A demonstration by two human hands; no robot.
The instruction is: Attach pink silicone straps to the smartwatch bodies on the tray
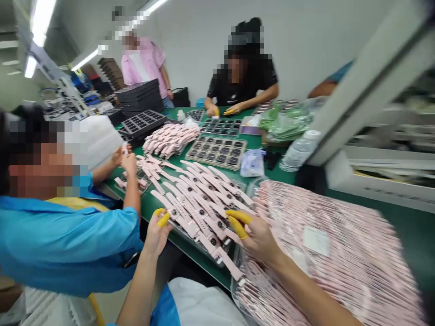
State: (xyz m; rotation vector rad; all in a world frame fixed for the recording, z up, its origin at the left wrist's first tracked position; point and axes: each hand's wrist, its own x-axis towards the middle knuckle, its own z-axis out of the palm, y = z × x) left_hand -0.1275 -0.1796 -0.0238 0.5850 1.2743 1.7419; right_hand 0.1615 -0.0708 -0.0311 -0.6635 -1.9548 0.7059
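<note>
Pink-strapped watches (202, 213) lie in a slanting row on the near side of the green table (147, 203), between the person's two hands. Nearly parallel, many with their dark round faces up, they are perhaps spread this way so that each can be told from its neighbour. The left hand (157, 235) is at the row's left end, thumb and fingers drawn close together beside a watch; whether they pinch it I cannot tell. The right hand (256, 235) reaches over the right end, fingers extended and touching the straps, its grip unclear. Yellow finger caps (163, 220) cover some fingertips, probably to keep the watches clean.

To the right, a broad heap of pink straps in clear plastic (343, 267) is packed in tight ranks, likely to save room. Beyond the row, a tray of dark pieces (216, 152) seems to hold each in its own place; to its left is a loose pink pile (171, 138).

On the left, a co-worker in blue (71, 244) holds a small item up in both hands. At the far side, a co-worker in black (246, 83) leans over another tray (221, 127).
</note>
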